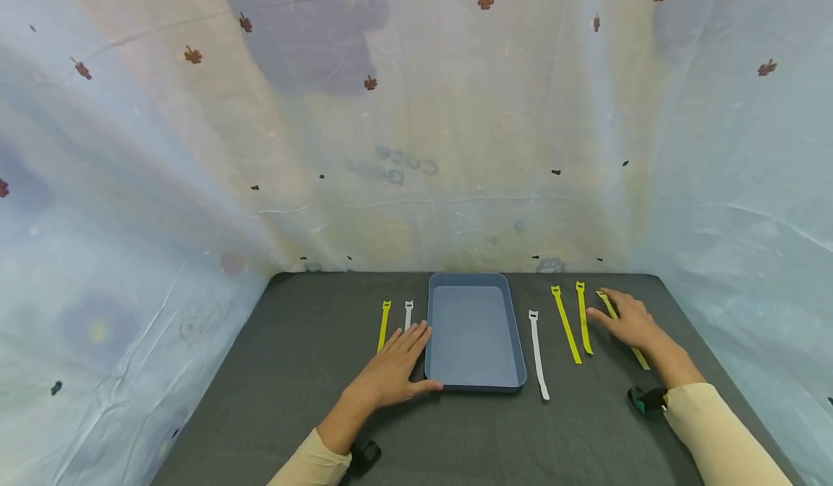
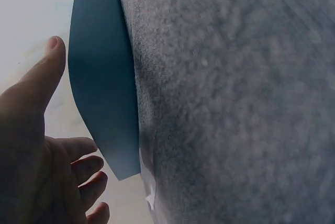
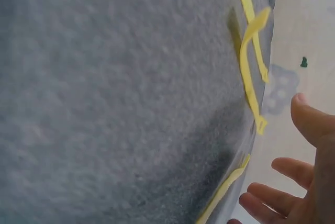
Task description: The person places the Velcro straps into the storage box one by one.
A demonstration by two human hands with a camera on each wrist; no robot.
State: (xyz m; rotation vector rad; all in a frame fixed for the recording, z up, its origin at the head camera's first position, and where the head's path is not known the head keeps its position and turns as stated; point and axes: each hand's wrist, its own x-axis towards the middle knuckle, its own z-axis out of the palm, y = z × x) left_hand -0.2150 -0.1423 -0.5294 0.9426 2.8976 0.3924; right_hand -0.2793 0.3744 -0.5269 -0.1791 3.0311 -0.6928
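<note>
A blue-grey tray [image 1: 473, 334] lies on the dark cloth with its hollow side up. At its left front corner is my left hand [image 1: 390, 370], fingers straight and thumb by the front edge; whether it touches the tray is unclear. Beyond those fingers lie a yellow cable tie [image 1: 382, 327] and a white cable tie [image 1: 408, 314], their lower ends hidden. My right hand [image 1: 628, 323] is over the rightmost yellow cable tie [image 1: 641, 359], covering its middle. In the right wrist view its fingers [image 3: 275, 195] are spread and loosely bent, with nothing visibly held.
Right of the tray lies another white cable tie [image 1: 537, 356]. Two more yellow cable ties, one nearer the tray [image 1: 567, 327] and one nearer my right hand [image 1: 583, 320], lie beyond it. A patterned sheet [image 1: 455, 146] hangs behind the dark-covered table [image 1: 494, 442] and along both sides.
</note>
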